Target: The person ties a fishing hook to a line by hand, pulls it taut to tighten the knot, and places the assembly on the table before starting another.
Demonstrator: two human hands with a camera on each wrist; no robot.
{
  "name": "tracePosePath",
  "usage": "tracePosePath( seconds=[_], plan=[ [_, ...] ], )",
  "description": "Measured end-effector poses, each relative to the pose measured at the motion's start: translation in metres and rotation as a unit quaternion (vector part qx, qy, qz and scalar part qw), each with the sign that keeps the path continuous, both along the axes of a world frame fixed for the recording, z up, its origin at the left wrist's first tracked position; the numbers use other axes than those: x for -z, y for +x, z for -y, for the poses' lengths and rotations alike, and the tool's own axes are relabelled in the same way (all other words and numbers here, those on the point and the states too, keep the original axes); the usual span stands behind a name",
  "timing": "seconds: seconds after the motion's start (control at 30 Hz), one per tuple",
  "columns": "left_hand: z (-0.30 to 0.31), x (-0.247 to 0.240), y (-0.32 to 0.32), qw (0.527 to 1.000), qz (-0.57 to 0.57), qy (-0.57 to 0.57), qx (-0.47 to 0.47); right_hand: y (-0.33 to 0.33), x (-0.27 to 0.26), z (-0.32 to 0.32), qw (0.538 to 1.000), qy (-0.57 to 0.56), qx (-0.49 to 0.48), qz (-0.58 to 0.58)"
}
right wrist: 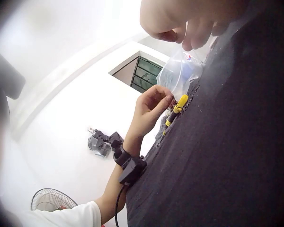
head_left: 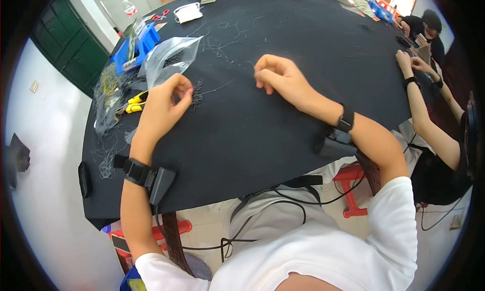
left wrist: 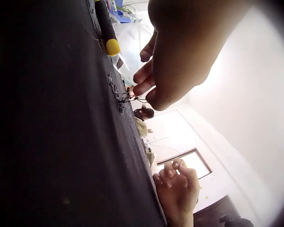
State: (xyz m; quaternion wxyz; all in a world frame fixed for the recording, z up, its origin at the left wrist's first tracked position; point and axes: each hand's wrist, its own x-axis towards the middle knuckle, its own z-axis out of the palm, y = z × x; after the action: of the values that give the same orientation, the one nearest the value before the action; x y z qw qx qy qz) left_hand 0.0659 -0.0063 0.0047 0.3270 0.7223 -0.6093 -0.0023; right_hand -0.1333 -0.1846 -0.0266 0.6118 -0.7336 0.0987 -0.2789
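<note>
The left hand (head_left: 164, 101) is just above a small pile of dark thin loops (head_left: 197, 94) on the black cloth. In the left wrist view, thumb and fingertips of this hand (left wrist: 180, 61) pinch a thin dark strand beside the pile (left wrist: 114, 92). Across the cloth, the right hand (head_left: 285, 81) is raised, its fingers bent and thumb near the index finger. A faint line shows by its fingertips; whether it holds a thread I cannot tell. The right wrist view shows this hand (right wrist: 189, 21) only in part. Yellow-handled pliers (head_left: 135, 105) lie left of the left hand.
A clear plastic bag (head_left: 174, 56) and a blue tray (head_left: 144, 43) stand behind the left hand. Tangled grey threads (head_left: 106, 106) cover the left edge. Farther back are red scissors (head_left: 160, 15) and loose threads. Another person (head_left: 432, 28) works at the far right.
</note>
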Motion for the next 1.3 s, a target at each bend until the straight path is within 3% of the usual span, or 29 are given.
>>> tracePosePath(
  seconds=[0.33,0.43,0.53,0.67,0.9,1.0,1.2,1.3],
  plan=[
    [0.001,0.002,0.008,0.997,-0.074,0.024,0.004,0.000,-0.004,-0.001,1.000,-0.005,-0.011,-0.022],
    [0.005,0.012,0.009,0.977,-0.204,-0.012,0.067,0.000,-0.003,-0.002,1.000,-0.011,-0.015,-0.023],
    [0.006,0.004,-0.007,0.920,-0.385,-0.017,0.071,0.000,-0.003,-0.002,0.999,-0.016,-0.020,-0.024],
    [0.009,0.014,-0.020,0.857,-0.509,-0.001,0.077,0.001,-0.004,-0.002,0.999,-0.023,-0.022,-0.039],
    [0.010,0.019,-0.029,0.854,-0.512,0.015,0.090,-0.002,-0.008,-0.006,0.987,-0.020,-0.139,-0.072],
    [0.010,0.017,-0.035,0.883,-0.463,0.000,0.083,-0.001,-0.005,-0.005,0.988,-0.032,-0.130,-0.070],
    [0.010,0.018,-0.056,0.915,-0.364,-0.113,0.132,-0.003,-0.005,-0.009,0.974,-0.034,-0.214,-0.074],
    [0.009,0.016,-0.061,0.910,-0.359,-0.112,0.172,-0.005,-0.008,-0.010,0.968,-0.043,-0.232,-0.085]
  ],
)
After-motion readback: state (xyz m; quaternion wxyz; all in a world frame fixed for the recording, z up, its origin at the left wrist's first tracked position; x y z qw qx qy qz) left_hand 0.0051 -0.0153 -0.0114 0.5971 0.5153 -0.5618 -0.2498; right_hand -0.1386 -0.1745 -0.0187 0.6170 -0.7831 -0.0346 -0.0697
